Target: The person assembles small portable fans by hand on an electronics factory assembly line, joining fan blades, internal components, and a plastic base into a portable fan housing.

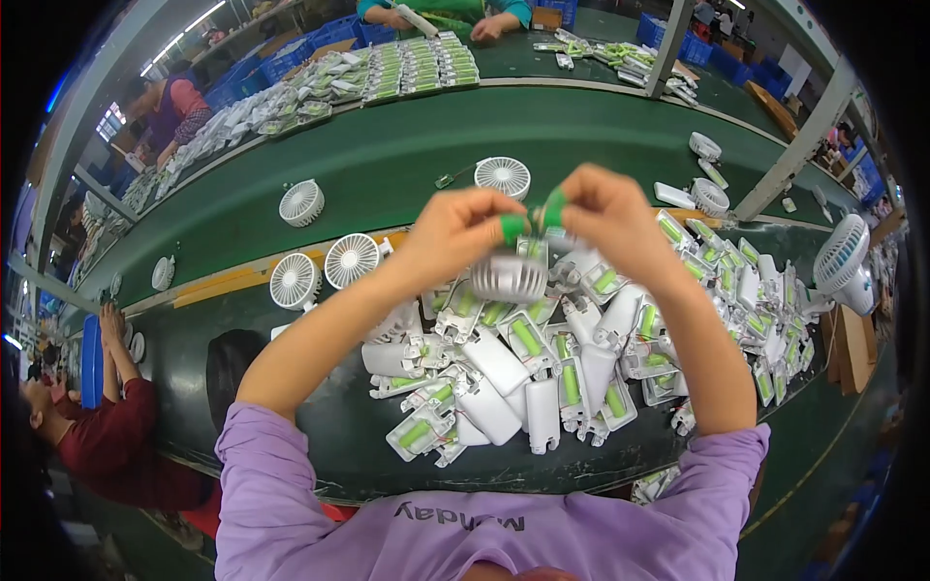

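Bright, even overhead strip lighting, soft shadows, sharp centre, heavy fisheye bending and dark vignetted corners.

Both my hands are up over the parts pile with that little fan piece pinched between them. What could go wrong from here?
1. The left hand and right hand hold the small fan unit only by fingertips at the green piece; a slip would likely drop it into the pile of white housings.
2. That heaped pile reaches close to the table's near edge; a falling piece might knock parts off.
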`<state>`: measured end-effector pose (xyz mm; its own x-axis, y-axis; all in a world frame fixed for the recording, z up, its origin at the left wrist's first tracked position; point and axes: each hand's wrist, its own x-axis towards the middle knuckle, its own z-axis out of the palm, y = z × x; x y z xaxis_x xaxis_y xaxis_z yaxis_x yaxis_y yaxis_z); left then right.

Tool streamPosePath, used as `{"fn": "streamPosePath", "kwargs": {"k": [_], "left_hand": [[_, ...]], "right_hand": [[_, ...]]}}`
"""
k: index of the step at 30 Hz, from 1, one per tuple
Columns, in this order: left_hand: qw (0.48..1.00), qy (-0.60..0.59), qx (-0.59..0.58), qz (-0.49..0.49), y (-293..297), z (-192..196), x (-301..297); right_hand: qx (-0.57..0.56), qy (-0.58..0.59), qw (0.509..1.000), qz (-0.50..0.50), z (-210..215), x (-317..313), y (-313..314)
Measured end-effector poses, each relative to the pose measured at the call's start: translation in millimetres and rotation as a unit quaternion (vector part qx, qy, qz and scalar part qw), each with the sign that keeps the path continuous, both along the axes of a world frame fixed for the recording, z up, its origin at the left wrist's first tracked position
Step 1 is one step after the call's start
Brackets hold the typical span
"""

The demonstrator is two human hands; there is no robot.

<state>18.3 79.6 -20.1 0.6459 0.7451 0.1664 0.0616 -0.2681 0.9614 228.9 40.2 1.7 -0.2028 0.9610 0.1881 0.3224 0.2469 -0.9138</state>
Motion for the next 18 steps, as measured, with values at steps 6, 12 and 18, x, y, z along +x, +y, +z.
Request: {"fn": "streamPosePath", "kwargs": {"k": [6, 12, 18], "left_hand": [[0.933, 0.215, 0.196, 0.21, 96.5, -59.3, -17.3], [0.906, 0.296, 0.234, 0.193, 140.8, -105.3, 11.2], [0.901, 0.344, 0.193, 0.179, 144.0, -105.1, 11.1]], "right_hand": [[0.003, 0.112, 0.984, -0.136, 12.4, 38.6, 60.0], [0.102, 0.115, 0.959, -0.24, -31.5, 72.1, 107.4], [0.129, -0.201, 0.97, -0.044, -68.8, 42.6, 64.5]]}}
